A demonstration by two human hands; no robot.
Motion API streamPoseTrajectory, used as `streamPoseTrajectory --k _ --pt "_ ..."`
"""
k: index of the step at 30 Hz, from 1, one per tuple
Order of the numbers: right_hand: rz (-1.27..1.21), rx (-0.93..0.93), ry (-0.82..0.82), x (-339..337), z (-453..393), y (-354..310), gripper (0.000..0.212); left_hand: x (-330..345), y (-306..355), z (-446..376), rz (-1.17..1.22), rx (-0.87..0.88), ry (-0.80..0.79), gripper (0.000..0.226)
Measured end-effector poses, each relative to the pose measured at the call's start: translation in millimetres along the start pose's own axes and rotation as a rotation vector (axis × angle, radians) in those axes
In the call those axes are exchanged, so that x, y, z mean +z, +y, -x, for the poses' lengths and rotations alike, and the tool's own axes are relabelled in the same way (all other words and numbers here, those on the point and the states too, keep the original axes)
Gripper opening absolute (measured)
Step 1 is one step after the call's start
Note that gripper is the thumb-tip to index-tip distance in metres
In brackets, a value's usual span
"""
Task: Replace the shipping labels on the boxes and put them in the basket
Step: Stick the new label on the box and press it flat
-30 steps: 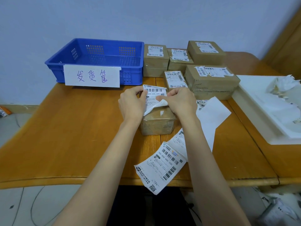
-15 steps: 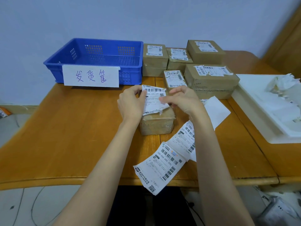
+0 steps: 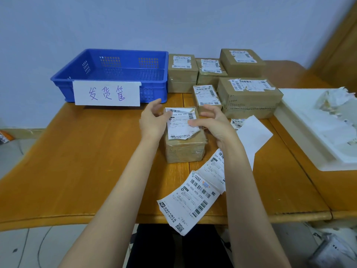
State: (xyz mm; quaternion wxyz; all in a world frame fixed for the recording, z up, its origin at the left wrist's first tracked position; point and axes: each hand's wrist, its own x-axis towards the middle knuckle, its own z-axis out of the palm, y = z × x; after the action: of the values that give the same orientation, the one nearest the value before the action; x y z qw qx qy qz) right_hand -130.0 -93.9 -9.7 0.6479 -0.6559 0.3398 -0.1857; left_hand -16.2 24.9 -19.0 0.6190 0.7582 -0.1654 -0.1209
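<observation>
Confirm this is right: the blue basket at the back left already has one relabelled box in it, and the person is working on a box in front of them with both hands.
Not quite. The head view shows the blue basket holding no box. The rest stands: the left hand and right hand are both at the label on the box in front of the person.

A parcel-packing room: labelled cardboard boxes (image 3: 249,95) and a blue basket (image 3: 116,74) on a wooden table (image 3: 77,161).
</observation>
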Motion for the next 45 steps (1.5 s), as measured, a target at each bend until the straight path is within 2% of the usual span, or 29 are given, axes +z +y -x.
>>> streamPoseTrajectory --k 2,4,7,10,16,20,25,30,33,37,39,41,43,45 --pt "0.029 0.027 -0.06 2 -6 -3 0.074 0 4 3 0.16 -0.185 -0.098 0.039" --pt "0.016 0.068 -0.083 6 -11 -5 0.065 2 7 4 0.23 -0.296 -0.16 0.027" --pt "-0.018 0.07 0.008 15 -17 -2 0.046 8 8 1 0.263 -0.338 -0.177 0.013" --pt "0.019 -0.027 0.16 25 -29 6 0.031 13 8 -2 0.23 -0.324 -0.16 0.004" --pt "0.146 -0.112 0.267 31 -40 4 0.043 16 4 -10 0.161 -0.296 -0.122 0.017" --pt "0.252 -0.069 0.224 33 -37 3 0.044 18 -3 -18 0.117 -0.255 -0.081 0.029" --pt "0.141 -0.106 0.262 29 -36 6 0.043 20 -5 -17 0.14 -0.234 -0.031 0.039" --pt "0.007 0.011 0.057 18 -19 9 0.036 17 -1 -12 0.227 -0.29 -0.067 0.037" --pt "-0.018 -0.041 0.103 17 -19 9 0.039 12 -1 -13 0.327 -0.295 -0.102 0.057" --pt "-0.035 -0.145 0.19 27 -18 9 0.019 5 -1 -11 -0.138 -0.095 -0.05 0.069" --pt "-0.006 -0.209 0.223 32 -16 10 0.015 1 -3 -8 -0.191 0.001 -0.096 0.067" --pt "0.017 -0.233 0.216 31 -14 10 0.017 -2 -6 -7 -0.161 0.013 -0.2 0.056" --pt "0.016 -0.23 0.145 26 -10 13 0.026 -4 -6 -4 -0.102 -0.017 -0.254 0.052" --pt "-0.029 -0.209 0.046 19 -6 16 0.038 -4 -7 -2 -0.063 -0.012 -0.229 0.051"
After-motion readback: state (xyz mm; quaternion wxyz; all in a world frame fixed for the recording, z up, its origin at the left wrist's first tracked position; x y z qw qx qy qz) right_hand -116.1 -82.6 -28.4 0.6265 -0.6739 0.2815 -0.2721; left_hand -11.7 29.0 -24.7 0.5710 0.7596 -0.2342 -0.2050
